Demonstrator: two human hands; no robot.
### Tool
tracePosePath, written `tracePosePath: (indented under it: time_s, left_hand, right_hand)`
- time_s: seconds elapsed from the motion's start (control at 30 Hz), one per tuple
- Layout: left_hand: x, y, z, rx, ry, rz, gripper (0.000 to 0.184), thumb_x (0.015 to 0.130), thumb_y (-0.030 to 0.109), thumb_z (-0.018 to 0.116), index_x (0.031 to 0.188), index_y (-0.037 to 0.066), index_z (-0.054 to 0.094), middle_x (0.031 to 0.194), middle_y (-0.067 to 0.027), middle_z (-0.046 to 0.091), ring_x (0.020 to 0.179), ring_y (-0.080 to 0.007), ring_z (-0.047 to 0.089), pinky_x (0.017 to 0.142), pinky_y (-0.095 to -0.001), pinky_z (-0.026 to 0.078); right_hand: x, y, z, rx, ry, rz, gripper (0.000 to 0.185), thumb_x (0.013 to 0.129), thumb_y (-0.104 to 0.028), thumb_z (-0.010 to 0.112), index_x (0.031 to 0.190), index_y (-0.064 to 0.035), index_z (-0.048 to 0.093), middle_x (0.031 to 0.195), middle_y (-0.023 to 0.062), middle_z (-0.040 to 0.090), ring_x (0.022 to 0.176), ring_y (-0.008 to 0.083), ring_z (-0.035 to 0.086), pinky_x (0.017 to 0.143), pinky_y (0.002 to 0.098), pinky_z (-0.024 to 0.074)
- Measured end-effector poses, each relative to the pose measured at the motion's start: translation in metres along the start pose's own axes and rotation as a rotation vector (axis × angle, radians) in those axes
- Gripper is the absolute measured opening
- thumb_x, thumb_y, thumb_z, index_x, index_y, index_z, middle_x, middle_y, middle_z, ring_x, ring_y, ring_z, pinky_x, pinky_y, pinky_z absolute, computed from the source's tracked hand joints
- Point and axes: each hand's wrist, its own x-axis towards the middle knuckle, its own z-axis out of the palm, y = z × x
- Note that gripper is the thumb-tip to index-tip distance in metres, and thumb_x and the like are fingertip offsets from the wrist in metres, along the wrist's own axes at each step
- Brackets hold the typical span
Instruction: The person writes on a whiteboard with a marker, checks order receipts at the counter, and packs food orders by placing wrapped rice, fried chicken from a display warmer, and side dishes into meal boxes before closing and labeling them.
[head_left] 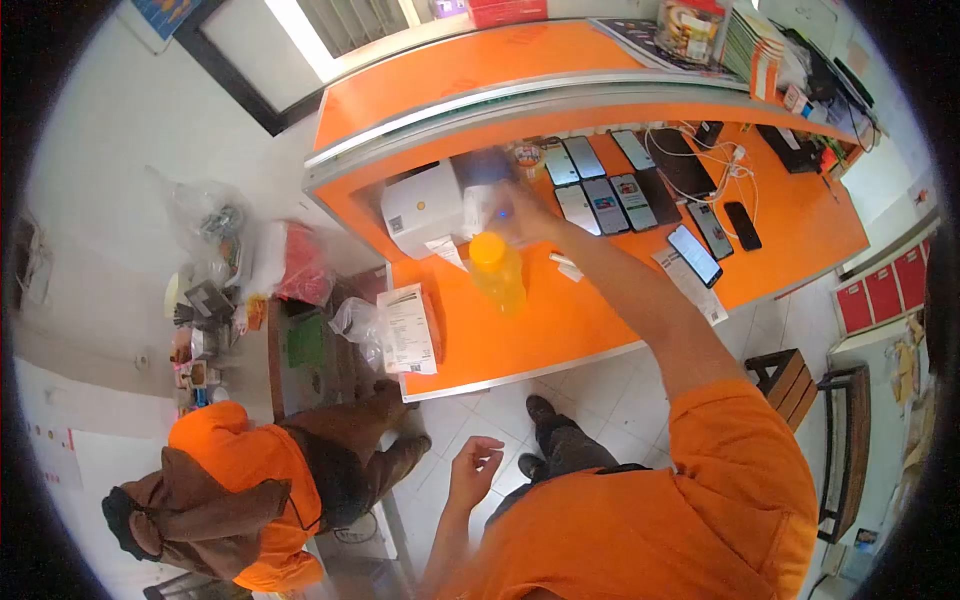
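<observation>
My right hand (522, 213) reaches across the orange counter (560, 330) to the side of a white label or receipt printer (421, 210). Its fingers are blurred against a whitish object (481, 205), so their grip cannot be made out. Just below it stands a plastic bottle with a yellow cap (496, 272). A paper slip (446, 251) sticks out in front of the printer. Low near my waist hangs my left hand (475, 468), its fingers loosely bent and apart, with nothing visible in them.
Several phones (603, 205) lie in rows on the counter, beside white cables (740, 165) and a dark tablet-like device (682, 163). A wrapped package with a printed label (408, 330) rests at the left corner. Another person in an orange top (250, 470) bends at lower left. A wooden stool (785, 388) stands right.
</observation>
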Motion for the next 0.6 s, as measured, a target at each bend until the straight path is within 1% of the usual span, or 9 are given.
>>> tracePosePath:
  time_s: [0.1, 0.13, 0.17, 0.23, 0.33, 0.4, 0.47, 0.57, 0.6]
  left_hand:
    - [-0.01, -0.008, -0.006, 0.015, 0.03, -0.029, 0.019, 0.093, 0.002, 0.07, 0.109, 0.008, 0.061, 0.109, -0.0033, 0.072, 0.096, -0.0125, 0.068, 0.078, -0.0273, 0.052]
    - [-0.015, -0.011, -0.008, 0.005, 0.038, -0.016, 0.02, 0.093, 0.0, 0.069, 0.109, 0.008, 0.061, 0.11, -0.0027, 0.071, 0.095, -0.0122, 0.067, 0.078, -0.0273, 0.052]
    - [-0.018, -0.008, -0.01, -0.019, 0.057, -0.026, 0.02, 0.092, -0.002, 0.068, 0.109, 0.007, 0.061, 0.109, -0.0037, 0.07, 0.095, -0.0118, 0.065, 0.081, -0.0274, 0.052]
    - [-0.026, -0.001, -0.012, -0.068, 0.08, -0.055, 0.019, 0.092, -0.007, 0.065, 0.107, 0.004, 0.06, 0.106, -0.0056, 0.068, 0.095, -0.0111, 0.062, 0.086, -0.0278, 0.051]
    - [-0.034, -0.033, -0.022, -0.113, 0.084, -0.027, 0.021, 0.092, -0.005, 0.067, 0.109, 0.006, 0.06, 0.109, -0.0038, 0.07, 0.091, -0.0105, 0.063, 0.079, -0.0258, 0.051]
    - [-0.04, -0.032, -0.025, -0.082, 0.069, -0.029, 0.02, 0.093, -0.005, 0.066, 0.109, 0.005, 0.06, 0.108, -0.0038, 0.07, 0.09, -0.0098, 0.062, 0.078, -0.025, 0.05]
    - [-0.039, -0.027, -0.027, -0.049, 0.087, -0.033, 0.019, 0.093, -0.005, 0.066, 0.108, 0.005, 0.061, 0.107, -0.0036, 0.07, 0.089, -0.0092, 0.062, 0.077, -0.0244, 0.05]
    - [-0.042, -0.022, -0.027, -0.014, 0.106, -0.045, 0.018, 0.093, -0.003, 0.067, 0.108, 0.006, 0.061, 0.106, -0.003, 0.07, 0.087, -0.0087, 0.062, 0.075, -0.0238, 0.049]
    - [-0.041, -0.029, -0.029, -0.019, 0.102, -0.024, 0.018, 0.093, -0.002, 0.067, 0.108, 0.006, 0.061, 0.106, -0.003, 0.07, 0.087, -0.0087, 0.062, 0.074, -0.0237, 0.049]
  right_hand:
    - [0.027, 0.031, 0.029, -0.01, 0.07, -0.046, 0.03, 0.083, -0.022, 0.077, 0.108, -0.0149, 0.064, 0.104, 0.0053, 0.065, 0.1, 0.0213, 0.059, 0.08, 0.0411, 0.0482]
    - [0.041, 0.048, 0.041, 0.321, -0.063, 0.065, 0.03, 0.08, -0.021, 0.077, 0.102, -0.0105, 0.06, 0.098, 0.0082, 0.064, 0.092, 0.0224, 0.06, 0.075, 0.0417, 0.0478]
    - [0.039, 0.044, 0.033, 0.296, -0.154, 0.114, 0.03, 0.081, -0.022, 0.076, 0.104, -0.011, 0.06, 0.099, 0.0082, 0.064, 0.094, 0.0225, 0.06, 0.077, 0.0425, 0.0475]
    - [0.034, 0.025, 0.012, 0.083, -0.353, 0.122, 0.03, 0.083, -0.022, 0.074, 0.108, -0.0118, 0.061, 0.103, 0.0081, 0.064, 0.098, 0.0229, 0.061, 0.081, 0.044, 0.0471]
    - [0.026, 0.001, -0.022, -0.151, -0.656, 0.053, 0.031, 0.085, -0.023, 0.071, 0.113, -0.0131, 0.061, 0.108, 0.0081, 0.065, 0.103, 0.0234, 0.061, 0.087, 0.0463, 0.0464]
    - [0.016, 0.002, -0.04, -0.206, -0.776, -0.022, 0.032, 0.087, -0.023, 0.069, 0.117, -0.014, 0.062, 0.111, 0.0081, 0.065, 0.106, 0.0237, 0.061, 0.091, 0.0478, 0.0459]
    - [0.011, 0.011, -0.052, -0.295, -0.798, -0.146, 0.034, 0.088, -0.024, 0.067, 0.121, -0.0149, 0.062, 0.114, 0.0081, 0.065, 0.11, 0.024, 0.062, 0.096, 0.0494, 0.0454]
    - [-0.001, 0.042, -0.058, -0.632, -0.658, -0.419, 0.036, 0.091, -0.024, 0.064, 0.126, -0.0162, 0.063, 0.119, 0.008, 0.066, 0.115, 0.0245, 0.062, 0.102, 0.0516, 0.0447]
    - [-0.008, 0.04, -0.065, -0.788, -0.617, -0.423, 0.033, 0.087, -0.024, 0.065, 0.119, -0.0163, 0.067, 0.113, 0.0054, 0.068, 0.113, 0.0231, 0.063, 0.099, 0.0517, 0.0458]
